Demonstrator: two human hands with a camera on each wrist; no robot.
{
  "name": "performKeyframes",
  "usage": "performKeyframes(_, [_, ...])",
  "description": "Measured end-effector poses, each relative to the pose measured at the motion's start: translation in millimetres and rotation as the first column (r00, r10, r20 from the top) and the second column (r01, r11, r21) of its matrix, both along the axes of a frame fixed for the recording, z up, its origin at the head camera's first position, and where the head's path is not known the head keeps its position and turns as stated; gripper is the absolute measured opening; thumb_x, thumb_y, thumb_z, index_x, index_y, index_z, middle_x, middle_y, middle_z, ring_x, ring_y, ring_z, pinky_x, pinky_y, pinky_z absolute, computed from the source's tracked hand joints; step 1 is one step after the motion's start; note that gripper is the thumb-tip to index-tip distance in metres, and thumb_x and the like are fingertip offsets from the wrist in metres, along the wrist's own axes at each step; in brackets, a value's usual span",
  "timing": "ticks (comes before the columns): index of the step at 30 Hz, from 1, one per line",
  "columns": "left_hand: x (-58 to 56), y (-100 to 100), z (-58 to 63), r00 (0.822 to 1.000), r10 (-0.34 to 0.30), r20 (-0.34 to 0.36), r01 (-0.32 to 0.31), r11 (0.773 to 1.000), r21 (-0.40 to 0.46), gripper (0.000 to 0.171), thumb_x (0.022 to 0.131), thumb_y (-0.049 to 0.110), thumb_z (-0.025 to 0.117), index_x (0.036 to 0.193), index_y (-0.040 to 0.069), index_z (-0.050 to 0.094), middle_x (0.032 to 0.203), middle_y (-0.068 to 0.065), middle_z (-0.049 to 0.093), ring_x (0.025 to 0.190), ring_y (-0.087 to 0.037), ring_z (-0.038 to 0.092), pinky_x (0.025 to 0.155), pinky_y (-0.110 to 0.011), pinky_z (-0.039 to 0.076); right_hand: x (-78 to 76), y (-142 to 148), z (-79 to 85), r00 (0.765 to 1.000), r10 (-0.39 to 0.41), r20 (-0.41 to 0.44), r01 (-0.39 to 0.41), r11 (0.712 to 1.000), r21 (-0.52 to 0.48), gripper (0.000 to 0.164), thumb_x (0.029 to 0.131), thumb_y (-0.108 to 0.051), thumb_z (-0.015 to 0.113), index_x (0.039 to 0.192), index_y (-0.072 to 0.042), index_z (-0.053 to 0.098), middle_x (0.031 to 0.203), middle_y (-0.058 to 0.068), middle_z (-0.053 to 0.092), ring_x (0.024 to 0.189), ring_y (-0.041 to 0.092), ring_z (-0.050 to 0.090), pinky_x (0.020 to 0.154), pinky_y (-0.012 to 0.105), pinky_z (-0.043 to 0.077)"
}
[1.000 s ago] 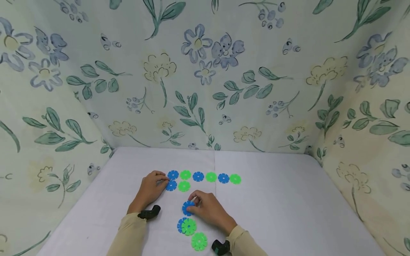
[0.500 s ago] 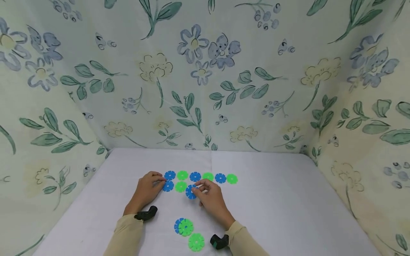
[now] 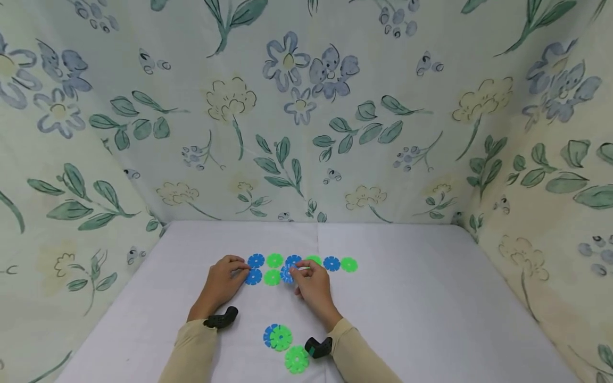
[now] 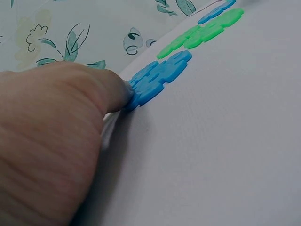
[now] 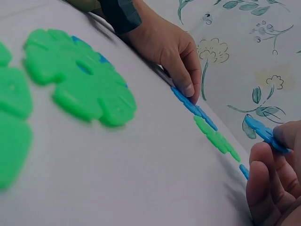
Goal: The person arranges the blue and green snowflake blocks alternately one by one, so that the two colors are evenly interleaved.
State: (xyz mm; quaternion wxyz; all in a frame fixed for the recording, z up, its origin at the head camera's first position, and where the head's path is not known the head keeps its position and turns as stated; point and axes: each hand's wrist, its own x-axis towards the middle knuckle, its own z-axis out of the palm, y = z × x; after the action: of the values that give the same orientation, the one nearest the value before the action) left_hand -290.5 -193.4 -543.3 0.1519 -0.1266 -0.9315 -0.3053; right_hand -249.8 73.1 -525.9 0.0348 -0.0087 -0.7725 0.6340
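Observation:
Flower-shaped plastic discs with slotted edges, blue and green, lie in two rows on the white table. My right hand pinches a blue disc between thumb and fingers; in the right wrist view it is held tilted, raised above the table. From the head it overlaps the upper row's third disc. My left hand rests at the rows' left end, its thumb and fingertip touching the edges of the lower blue disc and the upper blue disc. A green disc lies right of the lower blue one.
The upper row runs right, blue and green alternating, to a green disc. Nearer me, a green disc partly covers a blue one, with another green disc beside them. Floral cloth walls the table's back and sides.
My right hand has carried the blue disc away from me, from near the loose discs up to the lower row's right end. The left hand has stayed at the rows' left end.

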Motion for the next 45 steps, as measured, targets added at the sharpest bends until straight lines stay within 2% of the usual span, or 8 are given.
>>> performKeyframes(5, [-0.7,2.2,1.7,1.0,0.002,-0.008,-0.002,1.0,0.001,0.012,0.093,0.026,0.072,0.101,0.022,0.08,0.115,-0.001,0.067,0.113,-0.026,0.063,0.101,-0.057,0.04,-1.2,0.3,-3.3,1.0,-0.025,0.002,0.025,1.0,0.016,0.025,0.092,-0.04,0.072,0.107,-0.02,0.068,0.08,0.003,0.07,0.05,0.018,0.062,0.045,0.033,0.052])
performKeyframes(11, [0.4,2.8,5.4,1.0,0.009,0.017,-0.009,1.0,-0.003,0.013,0.094,0.028,0.071,0.102,0.021,0.079,0.116,-0.001,0.066,0.115,-0.026,0.062,0.103,-0.057,0.039,-3.3,0.1,-6.2,0.999,-0.054,-0.007,0.054,0.997,0.048,0.022,0.092,-0.033,0.073,0.106,-0.017,0.068,0.074,0.003,0.069,0.048,0.017,0.062,0.046,0.033,0.053])
performKeyframes(17, [1.6,1.8,3.2,1.0,0.008,0.027,-0.008,1.0,0.007,0.013,0.094,0.028,0.071,0.102,0.021,0.079,0.116,-0.002,0.067,0.116,-0.027,0.062,0.104,-0.059,0.038,-5.4,-4.0,-12.6,0.995,-0.086,-0.04,0.091,0.987,0.129,0.018,0.093,-0.025,0.072,0.106,-0.012,0.068,0.07,0.002,0.065,0.044,0.015,0.061,0.042,0.032,0.051])
performKeyframes(25, [1.9,2.3,2.0,0.999,0.021,0.037,-0.022,1.0,0.007,0.013,0.094,0.028,0.071,0.101,0.021,0.079,0.116,-0.001,0.066,0.117,-0.026,0.061,0.105,-0.057,0.037,-3.8,-8.7,-11.5,0.988,-0.117,-0.102,0.135,0.973,0.188,0.014,0.09,-0.015,0.074,0.101,-0.009,0.069,0.091,0.007,0.063,0.046,0.013,0.059,0.041,0.029,0.051])
performKeyframes(30, [1.3,3.4,3.6,0.999,0.021,0.041,-0.022,1.0,0.013,0.013,0.094,0.027,0.071,0.101,0.021,0.079,0.116,-0.001,0.066,0.117,-0.026,0.061,0.106,-0.057,0.037,-6.1,-8.4,-11.3,0.984,-0.122,-0.126,0.15,0.957,0.25,0.01,0.091,-0.014,0.073,0.1,-0.01,0.07,0.094,0.006,0.064,0.046,0.01,0.058,0.042,0.026,0.049])
performKeyframes(38, [-0.7,4.6,2.5,0.997,0.047,0.064,-0.047,0.999,0.004,0.013,0.094,0.027,0.071,0.103,0.021,0.079,0.118,0.0,0.065,0.118,-0.024,0.06,0.107,-0.054,0.039,-6.3,-8.9,-8.5,0.985,-0.12,-0.122,0.146,0.96,0.238,0.008,0.091,-0.013,0.073,0.098,-0.01,0.069,0.089,0.006,0.064,0.046,0.012,0.059,0.041,0.027,0.05])
performKeyframes(45, [1.5,4.4,3.1,0.997,0.04,0.071,-0.041,0.999,0.014,0.012,0.094,0.025,0.071,0.102,0.021,0.078,0.118,0.0,0.065,0.118,-0.025,0.06,0.105,-0.054,0.042,-5.6,-9.2,-9.6,0.986,-0.124,-0.111,0.147,0.961,0.232,0.008,0.091,-0.012,0.073,0.098,-0.01,0.069,0.089,0.005,0.064,0.046,0.012,0.059,0.041,0.028,0.05])
